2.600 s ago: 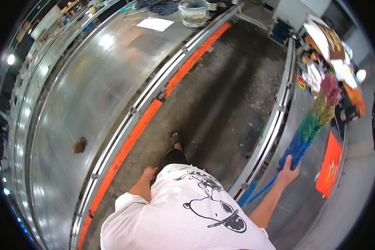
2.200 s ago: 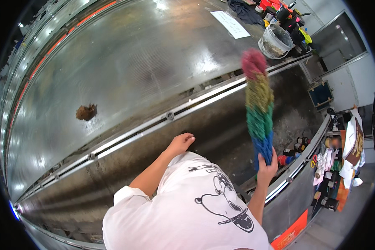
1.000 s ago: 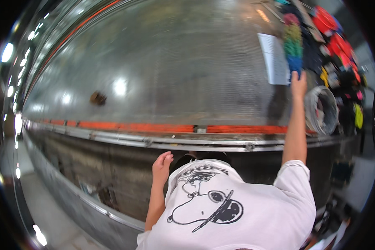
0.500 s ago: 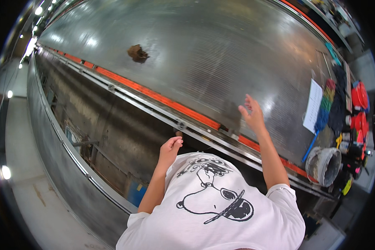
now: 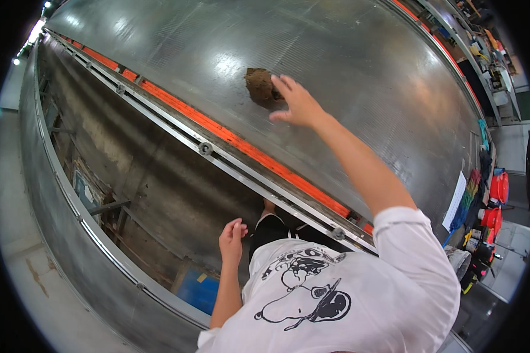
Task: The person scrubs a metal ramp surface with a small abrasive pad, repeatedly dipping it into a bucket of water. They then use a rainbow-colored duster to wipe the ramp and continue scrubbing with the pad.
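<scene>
A crumpled brown cloth-like piece (image 5: 259, 85) lies on the long grey metal table (image 5: 176, 76). Over the table reaches my right hand (image 5: 297, 103), its fingers spread and its fingertips at the right edge of the brown piece. Whether they touch it I cannot tell. My left hand (image 5: 232, 238) is held up in front of my body, over the gap beside the table. Its fingers are bent and close together, with nothing visible in them.
An orange strip (image 5: 247, 150) and a metal rail with round knobs (image 5: 205, 148) run along the table's near edge. Left of the gap stands another metal-sided table (image 5: 82, 235). At the right are a white sheet (image 5: 454, 201), a multicoloured duster (image 5: 470, 191), red containers (image 5: 499, 187) and a bucket (image 5: 458, 259).
My right hand has moved forward and left across the table to the brown piece. My view has shifted left along the table. The left hand stays near my body.
</scene>
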{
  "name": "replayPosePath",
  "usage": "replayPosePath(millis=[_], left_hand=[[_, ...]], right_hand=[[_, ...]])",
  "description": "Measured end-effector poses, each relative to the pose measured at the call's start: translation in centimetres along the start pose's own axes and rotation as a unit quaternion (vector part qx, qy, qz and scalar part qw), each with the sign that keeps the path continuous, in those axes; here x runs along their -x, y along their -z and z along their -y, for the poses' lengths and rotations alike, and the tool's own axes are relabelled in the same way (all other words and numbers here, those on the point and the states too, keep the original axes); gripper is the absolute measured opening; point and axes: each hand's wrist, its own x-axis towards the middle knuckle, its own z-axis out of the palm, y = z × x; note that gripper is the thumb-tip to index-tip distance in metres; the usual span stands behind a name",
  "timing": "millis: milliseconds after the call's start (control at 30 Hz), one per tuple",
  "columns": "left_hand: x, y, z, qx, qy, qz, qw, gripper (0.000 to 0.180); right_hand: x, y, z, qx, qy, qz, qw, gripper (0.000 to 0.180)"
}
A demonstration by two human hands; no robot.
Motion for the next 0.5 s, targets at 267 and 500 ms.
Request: replayPosePath(millis=[267, 500], left_hand=[[4.9, 14.5, 17.7, 0.058, 0.269, -0.144, 0.950, 0.029], [2.1, 17.1, 19.2, -0.047, 0.410, -0.011, 0.911, 0.028]], right_hand=[[-6.5, -7.6, -0.8, -0.044, -0.110, -0.067, 0.991, 0.063], [7.6, 7.4, -1.4, -0.365, -0.324, -0.235, 0.840, 0.043]])
